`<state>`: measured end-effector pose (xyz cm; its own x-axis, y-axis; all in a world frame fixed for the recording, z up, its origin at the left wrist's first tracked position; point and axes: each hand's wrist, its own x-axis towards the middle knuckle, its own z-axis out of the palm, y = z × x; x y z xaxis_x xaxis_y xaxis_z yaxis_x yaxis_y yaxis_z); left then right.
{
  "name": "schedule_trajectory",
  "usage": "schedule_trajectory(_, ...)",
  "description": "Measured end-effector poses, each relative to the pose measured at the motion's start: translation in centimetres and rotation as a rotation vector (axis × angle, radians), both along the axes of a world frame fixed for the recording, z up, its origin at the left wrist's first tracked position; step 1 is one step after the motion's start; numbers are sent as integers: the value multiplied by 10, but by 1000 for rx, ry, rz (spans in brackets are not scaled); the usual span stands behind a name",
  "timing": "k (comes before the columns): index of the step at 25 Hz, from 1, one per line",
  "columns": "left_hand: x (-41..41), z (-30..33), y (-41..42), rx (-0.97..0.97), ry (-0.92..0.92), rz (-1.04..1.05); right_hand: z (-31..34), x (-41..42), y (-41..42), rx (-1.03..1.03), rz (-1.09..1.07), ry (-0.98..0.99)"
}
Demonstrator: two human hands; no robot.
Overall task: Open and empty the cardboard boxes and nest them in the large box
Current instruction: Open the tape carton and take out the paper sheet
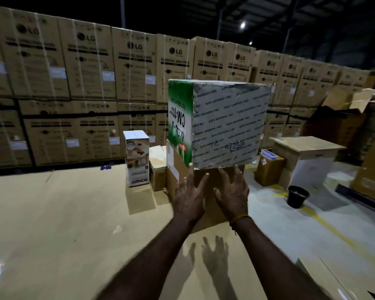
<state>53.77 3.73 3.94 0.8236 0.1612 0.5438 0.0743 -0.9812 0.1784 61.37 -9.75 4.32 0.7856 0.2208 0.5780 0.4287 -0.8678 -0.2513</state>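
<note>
Warehouse floor, and off to the left a tall white Bombay carton (136,158) stands upside down, its lettering inverted, with a small brown carton (158,167) just beside it on the right. Next comes the big plain brown box (183,180), and on top of it, or just lifting off it, is the taped CM-1 box (219,124), green-and-white printed face to the left, tape-wrapped face with blue handwriting turned toward the camera, print upside down. Left hand (189,198) reaches up from below with fingers spread and straight, fingertips at the bottom edge near the green corner. Right hand (232,191) is alongside, also flat and spread, fingers pointing up to the same bottom edge nearer the middle. Neither hand wraps anything; both are wide and flat, touching or just short of the underside, too close to call. The taped box sits above and ahead of both palms, tilted a little, its longer side running left to right across the reach, so both hands are about equally near and the left covers the corner. Looks like the handling stage for this one, still sealed; flipping or setting it down to get at the tape seems the likely call. Further right, a brown carton with a blue tray (268,167), a pale wooden table (305,146) and a black bucket (298,195).
</note>
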Motion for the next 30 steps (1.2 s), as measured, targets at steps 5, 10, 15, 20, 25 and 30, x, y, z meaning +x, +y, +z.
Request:
schedule_trajectory(5,51,16,-2,39,-60,66,6,63,-18,-22,-43,-55)
schedule_trajectory(10,86,17,8,59,-121,74,0,120,-42,110,-34,-43)
schedule_trajectory(15,109,8,18,86,-242,77,0,156,-41,282,101,-71)
schedule_trajectory(20,114,13,28,50,-394,107,5,162,-22,485,167,-254)
schedule_trajectory(25,106,51,55,67,-526,91,32,152,5,609,260,-389)
schedule_trajectory(30,71,111,83,58,-728,73,99,112,39,752,386,-445)
